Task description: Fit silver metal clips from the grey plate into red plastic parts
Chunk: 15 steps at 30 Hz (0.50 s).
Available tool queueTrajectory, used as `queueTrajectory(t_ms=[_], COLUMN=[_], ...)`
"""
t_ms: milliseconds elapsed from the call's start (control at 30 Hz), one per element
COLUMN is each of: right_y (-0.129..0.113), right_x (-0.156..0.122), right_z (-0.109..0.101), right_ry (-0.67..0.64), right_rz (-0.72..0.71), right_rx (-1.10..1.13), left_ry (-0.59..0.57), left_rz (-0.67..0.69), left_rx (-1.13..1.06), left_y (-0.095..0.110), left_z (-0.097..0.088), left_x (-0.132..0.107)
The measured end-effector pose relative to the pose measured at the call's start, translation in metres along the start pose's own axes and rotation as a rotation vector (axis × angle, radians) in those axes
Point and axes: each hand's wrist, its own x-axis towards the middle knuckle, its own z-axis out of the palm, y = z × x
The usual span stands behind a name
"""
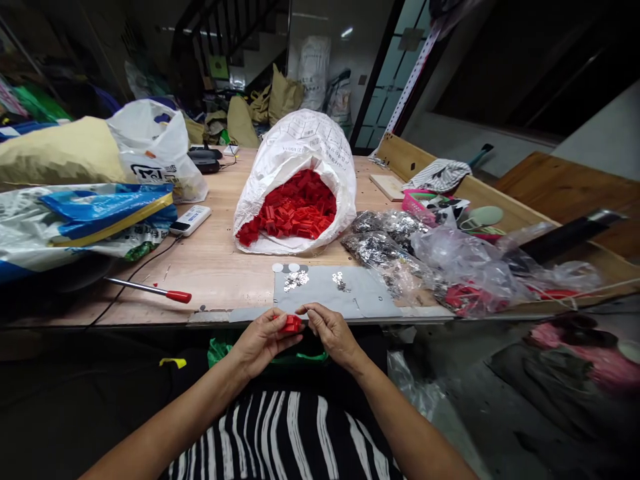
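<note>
Just in front of the table's edge, my left hand (264, 341) grips a small red plastic part (291, 325) between thumb and fingers. Close beside it on the right is my right hand (331, 335), its thumb and forefinger pinched together; whatever they hold is too small to make out. Beyond the hands, a grey mat (320, 293) carries two little heaps of shiny metal pieces, a left heap (296, 280) and a right heap (341, 283). Farther back lies a white woven sack (305, 137), its mouth facing me, full of similar red parts (295, 208).
Plastic bags of metal pieces (385, 250) and a pink basket (417, 205) crowd the right side. On the left are a red-handled metal rod (177, 296), a white device (191, 220) with a cable, and large bags (75, 213). A green bag (217, 350) hangs below the edge.
</note>
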Motion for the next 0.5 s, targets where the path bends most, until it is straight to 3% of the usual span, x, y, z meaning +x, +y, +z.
queueTrajectory(t_ms=[200, 300, 400, 500], right_y=[0.029, 0.043, 0.05, 0.051], right_x=[0.003, 0.011, 0.025, 0.041], right_z=[-0.037, -0.058, -0.072, -0.076], right_ry=[0.245, 0.349, 0.36, 0.338], right_rz=[0.121, 0.138, 0.155, 0.181], right_rx=[-0.39, -0.563, -0.703, -0.803], left_ry=[-0.003, 0.074, 0.161, 0.159], left_rz=[0.088, 0.17, 0.148, 0.149], left_rx=[0.73, 1.13, 1.275, 1.277], left_y=[-0.014, -0.024, -0.029, -0.029], left_z=[-0.026, -0.047, -0.064, -0.071], left_x=[-0.001, 0.002, 0.004, 0.004])
